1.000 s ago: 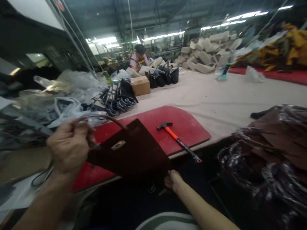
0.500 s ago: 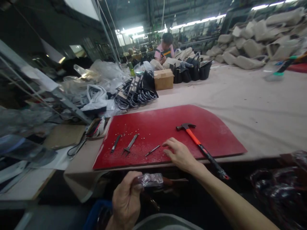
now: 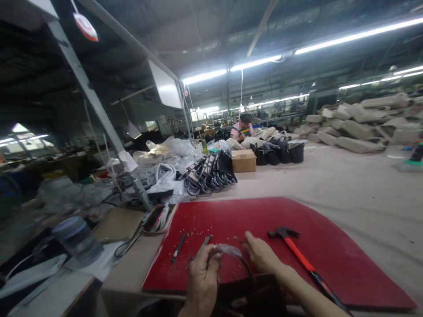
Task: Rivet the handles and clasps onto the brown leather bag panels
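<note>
My left hand is closed around a curved, plastic-wrapped strap handle. The handle arches over the near part of a red board, and a dark piece below it, perhaps a bag, is partly hidden. My right hand is closed, with the tip of a thin metal rod showing at its fingers. To its right lies a claw hammer with a red and black handle. A dark flat tool and a partly covered pronged tool lie left.
Tiny pale bits lie scattered on the board. Beyond it are bundled dark handles, a cardboard box and black bags. A small tray and a water jug are left; a person sits far behind.
The thin rod has left the board and is in my right hand. My left hand has brought the wrapped handle up over the board's near edge. The view has tilted upward.
</note>
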Motion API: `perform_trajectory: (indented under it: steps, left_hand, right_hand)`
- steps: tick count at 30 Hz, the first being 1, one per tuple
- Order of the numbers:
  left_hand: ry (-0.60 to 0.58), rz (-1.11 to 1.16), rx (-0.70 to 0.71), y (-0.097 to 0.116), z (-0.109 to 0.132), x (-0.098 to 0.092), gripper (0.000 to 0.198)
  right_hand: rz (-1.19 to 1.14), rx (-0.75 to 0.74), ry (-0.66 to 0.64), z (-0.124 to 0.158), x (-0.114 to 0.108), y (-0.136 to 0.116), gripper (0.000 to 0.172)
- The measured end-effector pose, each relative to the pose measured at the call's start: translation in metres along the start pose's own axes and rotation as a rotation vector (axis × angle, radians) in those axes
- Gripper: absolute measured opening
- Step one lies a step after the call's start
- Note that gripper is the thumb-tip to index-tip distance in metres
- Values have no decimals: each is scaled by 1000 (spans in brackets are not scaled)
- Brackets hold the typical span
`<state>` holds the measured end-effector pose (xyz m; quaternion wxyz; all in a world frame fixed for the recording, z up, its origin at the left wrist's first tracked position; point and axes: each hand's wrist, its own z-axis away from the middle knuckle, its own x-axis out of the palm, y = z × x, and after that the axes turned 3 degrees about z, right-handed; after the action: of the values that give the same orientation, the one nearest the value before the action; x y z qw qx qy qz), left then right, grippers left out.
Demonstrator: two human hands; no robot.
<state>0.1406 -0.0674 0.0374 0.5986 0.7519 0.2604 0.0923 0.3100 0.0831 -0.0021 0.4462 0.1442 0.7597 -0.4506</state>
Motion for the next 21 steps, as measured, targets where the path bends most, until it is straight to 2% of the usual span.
perform_trajectory:
  steps: [4,7,9,12,16,21]
  left_hand:
    - [-68,-81,24,2,-42,18,32]
    - [-131,-180,-27,-4,-69,40,27]
    - [-182,-217,-66,-13,-80,55,26]
    - [-230,-252,-127,-32,-89,71,29]
    - [-257,-333,-194,-57,-97,79,33]
    - [-251,-459,-188,-73,-109,84,23]
  right_hand:
    - [-160,196,248,16,-42,19,39]
    - [-319,182,408,43,-57,11,36]
    - [-309,84,444,59,-53,0,28]
    - [-152,-48,382,74,-33,-14,28]
    - [-102,-72,301,78,-4,-16,24]
    - [-109,-73,270,67,12,-6,34]
